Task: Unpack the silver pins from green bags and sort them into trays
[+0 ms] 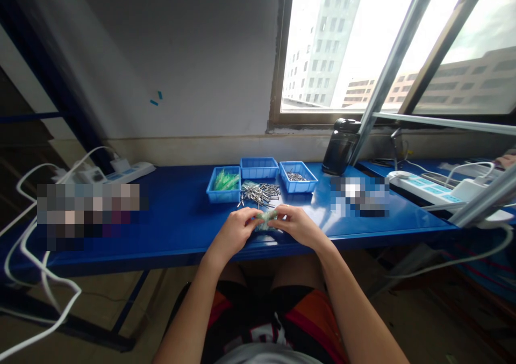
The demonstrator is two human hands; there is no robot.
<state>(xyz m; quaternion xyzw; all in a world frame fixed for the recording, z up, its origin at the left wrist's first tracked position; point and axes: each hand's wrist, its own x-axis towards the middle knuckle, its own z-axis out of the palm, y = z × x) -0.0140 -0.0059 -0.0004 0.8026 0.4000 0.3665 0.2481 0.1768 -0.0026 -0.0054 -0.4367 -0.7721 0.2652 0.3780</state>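
Near the table's front edge, a small clear plastic bag with a green tint [266, 220] is stretched between my hands. My left hand [237, 229] pinches its left side, and the fingers of my right hand [297, 224] are closed on its right side. Whether anything lies inside the bag is too small to tell. Just behind my fingers lies a loose pile of silvery metal screws or pins [261, 194]. A blue bin [224, 196] to the left holds green-tinted plastic bags [227, 180]. Another blue bin [300, 185] on the right contains more metal pieces [295, 176].
A third blue bin [258, 173] stands behind the pile on the blue table [177, 213]. A black jug-like container [341, 148] is by the window. Power strips with white cables lie at the left [131, 173] and right [427, 187]. A metal post [393, 57] rises at right.
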